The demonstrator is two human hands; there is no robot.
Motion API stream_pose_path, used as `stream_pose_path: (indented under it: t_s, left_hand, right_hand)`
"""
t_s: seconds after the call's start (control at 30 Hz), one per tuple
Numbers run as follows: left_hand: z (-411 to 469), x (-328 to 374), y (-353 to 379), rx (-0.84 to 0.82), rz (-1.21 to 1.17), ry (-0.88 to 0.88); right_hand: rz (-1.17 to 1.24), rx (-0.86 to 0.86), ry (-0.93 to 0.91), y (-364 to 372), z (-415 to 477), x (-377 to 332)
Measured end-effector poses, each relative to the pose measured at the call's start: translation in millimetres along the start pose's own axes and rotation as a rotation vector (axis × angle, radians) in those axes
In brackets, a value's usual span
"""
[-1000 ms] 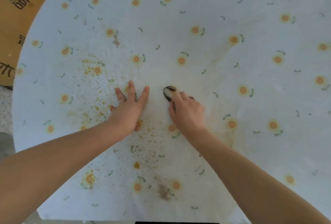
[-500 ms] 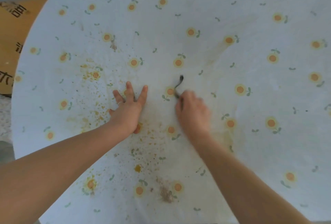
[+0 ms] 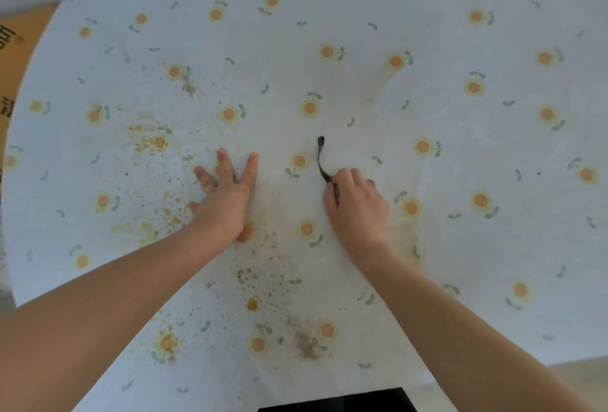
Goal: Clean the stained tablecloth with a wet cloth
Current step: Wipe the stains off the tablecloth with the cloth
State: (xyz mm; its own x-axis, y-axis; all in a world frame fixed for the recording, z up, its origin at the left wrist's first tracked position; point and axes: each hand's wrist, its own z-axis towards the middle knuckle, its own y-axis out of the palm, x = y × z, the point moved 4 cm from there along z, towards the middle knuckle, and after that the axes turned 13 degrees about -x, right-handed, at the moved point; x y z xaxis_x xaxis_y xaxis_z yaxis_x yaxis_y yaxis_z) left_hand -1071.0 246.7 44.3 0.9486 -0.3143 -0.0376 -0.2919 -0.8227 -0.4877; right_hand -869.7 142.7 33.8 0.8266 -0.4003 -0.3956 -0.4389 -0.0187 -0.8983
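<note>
Currently left hand (image 3: 227, 204) lies flat, fingers spread wide, on stained tablecloth (image 3: 362, 33); right hand (image 3: 357, 204) grips dark cloth (image 3: 320, 155), one strip sticking out beyond the fingers.

The single head-worn view looks steeply down from close above the tablecloth (image 3: 362, 33), which fills nearly the frame; the person's forearms enter from the near edge.
</note>
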Motion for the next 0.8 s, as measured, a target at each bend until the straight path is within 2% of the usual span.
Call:
stream_pose_path:
  t_s: [0.13, 0.23, 0.3, 0.37, 0.47, 0.53, 0.6, 0.7, 0.77, 0.8]
  left_hand:
    - [0, 2, 0, 0.015, 0.013, -0.012]
    - [1, 0, 0, 0.018, 0.021, -0.016]
    - [2, 0, 0, 0.029, 0.020, -0.015]
    - [4, 0, 1, 0.034, 0.019, -0.001]
    - [4, -1, 2, 0.039, 0.032, 0.002]
    - [4, -2, 2, 0.039, 0.031, -0.001]
    - [5, -2, 2, 0.048, 0.028, 0.004]
    - [7, -3, 1, 0.066, 0.045, -0.008]
    - [7, -3, 1, 0.053, 0.048, -0.001]
    - [7, -3, 1, 0.044, 0.038, 0.004]
  right_hand:
    - [0.054, -0.190, -0.356, 38, -77, -42]
    - [-0.001, -0.220, -0.509, 33, -69, -30]
    - [-0.061, -0.116, -0.429, 18, -33, -7]
    - [-0.072, -0.026, -0.211, -6, 6, 21]
    - [0.006, 0.010, 0.071, -16, 19, 36]
    - [0.033, 0.023, 0.111, -9, 6, 16]
    - [0.069, -0.067, -0.056, 12, -21, -22]
    - [0.091, -0.329, -0.455, 38, -69, -74]
    - [0.047, -0.352, -0.606, 41, -82, -71]
    - [0.012, -0.331, -0.605, 38, -76, -58]
